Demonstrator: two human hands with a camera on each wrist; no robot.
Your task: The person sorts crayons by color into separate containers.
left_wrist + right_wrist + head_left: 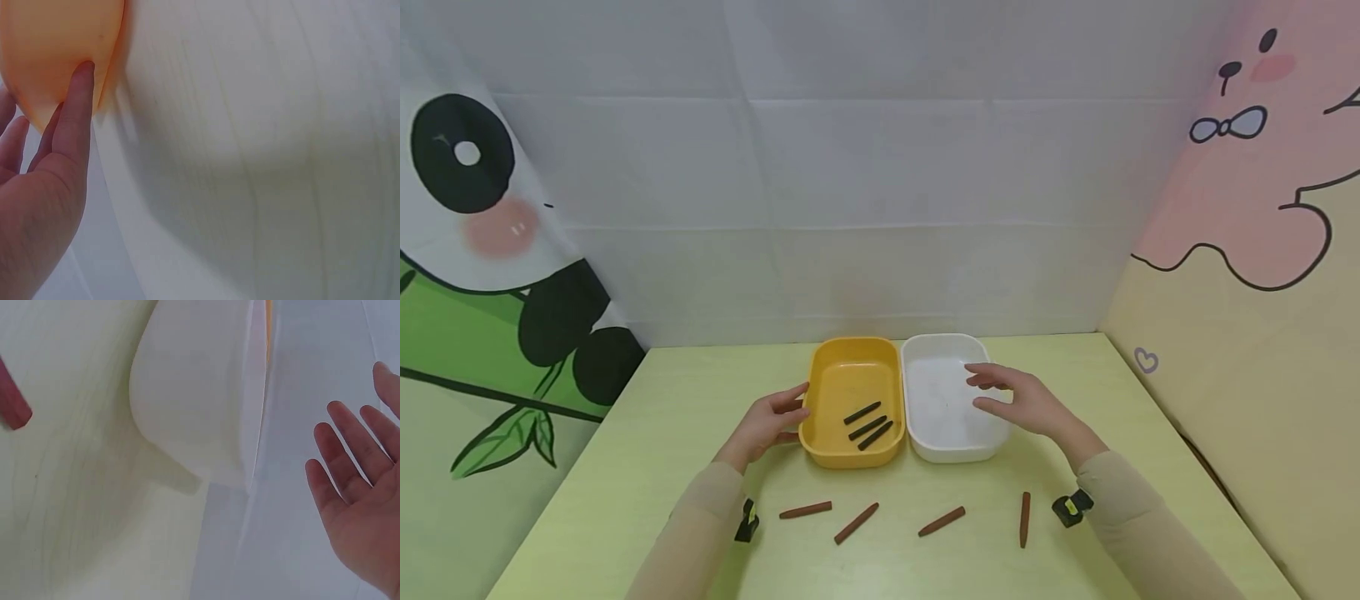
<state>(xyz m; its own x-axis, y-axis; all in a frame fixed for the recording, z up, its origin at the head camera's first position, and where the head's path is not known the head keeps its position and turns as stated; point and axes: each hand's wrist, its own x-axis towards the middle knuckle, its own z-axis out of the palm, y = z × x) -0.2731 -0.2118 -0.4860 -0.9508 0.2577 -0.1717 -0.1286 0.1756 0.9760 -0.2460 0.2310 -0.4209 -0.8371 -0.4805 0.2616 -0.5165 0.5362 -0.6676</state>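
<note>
A yellow tray (pixel 823 358) stands at the middle of the table, with three dark green crayons (pixel 868 427) lying in it. My left hand (pixel 769 423) rests its fingers against the tray's left side; in the left wrist view an extended finger (pixel 76 112) touches the orange-looking outer wall. Beside the yellow tray, on its right, is a white tray (pixel 936 442) with no crayons visible inside. Over its right part hovers my right hand (pixel 1026 402), fingers spread and holding nothing. The right wrist view shows that hand (pixel 362 494) apart from the tray wall (pixel 194 381).
Several reddish-brown crayons lie in a loose row nearer the front: one (pixel 806 510) at left, one (pixel 857 523) beside it, one (pixel 942 521) toward the middle, one (pixel 1025 519) at right. A white cloth wall (pixel 865 208) stands behind the pale yellow table (pixel 700 375).
</note>
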